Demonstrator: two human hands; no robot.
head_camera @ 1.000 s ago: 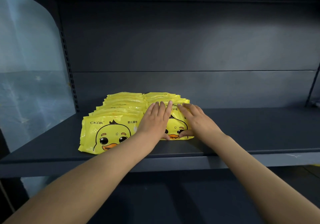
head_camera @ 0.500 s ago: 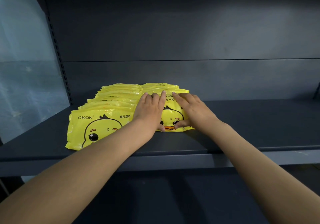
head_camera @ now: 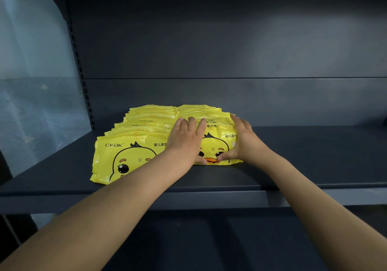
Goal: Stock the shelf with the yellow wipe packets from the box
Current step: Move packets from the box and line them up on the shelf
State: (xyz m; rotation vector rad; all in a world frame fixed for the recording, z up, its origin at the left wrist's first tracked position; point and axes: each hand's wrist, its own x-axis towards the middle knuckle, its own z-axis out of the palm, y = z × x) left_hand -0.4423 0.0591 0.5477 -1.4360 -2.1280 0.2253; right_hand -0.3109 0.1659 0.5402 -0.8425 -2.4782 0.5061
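Observation:
Two rows of yellow wipe packets with a duck face lie overlapping on the dark shelf (head_camera: 314,155). The left row's front packet (head_camera: 125,157) is untouched. My left hand (head_camera: 184,142) lies flat on the left part of the right row's front packet (head_camera: 217,145), fingers straight and reaching over its top edge, thumb at its lower edge. My right hand (head_camera: 243,142) rests against the right end of that row, fingers extended along the packets' edge and thumb pressing the front face by the duck's beak. The box is out of view.
The shelf's dark back panel (head_camera: 230,98) stands right behind the rows. A slotted upright (head_camera: 83,86) and a pale blue wall (head_camera: 31,82) are to the left. To the right of the packets the shelf board runs on bare. A lower shelf (head_camera: 209,239) sits beneath.
My right hand has slid from the middle of the front packet to the right end of the right row. My left hand stays on the same packet.

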